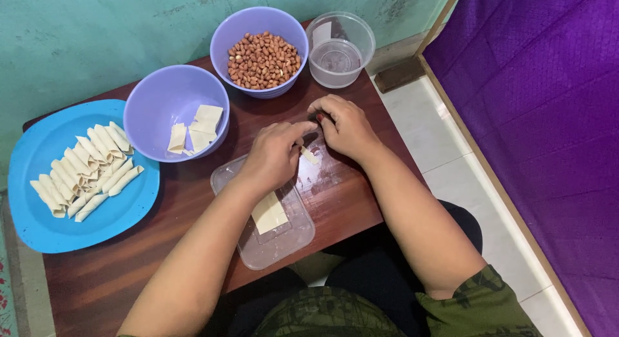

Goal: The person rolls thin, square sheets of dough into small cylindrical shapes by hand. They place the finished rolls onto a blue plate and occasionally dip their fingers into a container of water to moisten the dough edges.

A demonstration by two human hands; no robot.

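My left hand and my right hand meet over the far end of a clear plastic lid on the wooden table. Together their fingertips pinch a small pale dough wrapper, partly hidden under the fingers. A flat square wrapper lies on the lid below my left wrist. A lilac bowl to the left holds a few flat wrappers. A second lilac bowl behind is full of peanuts.
A blue plate at the left carries several rolled wrappers. A clear plastic tub stands at the back right of the table. A teal wall runs behind; white floor tiles and a purple cloth lie to the right.
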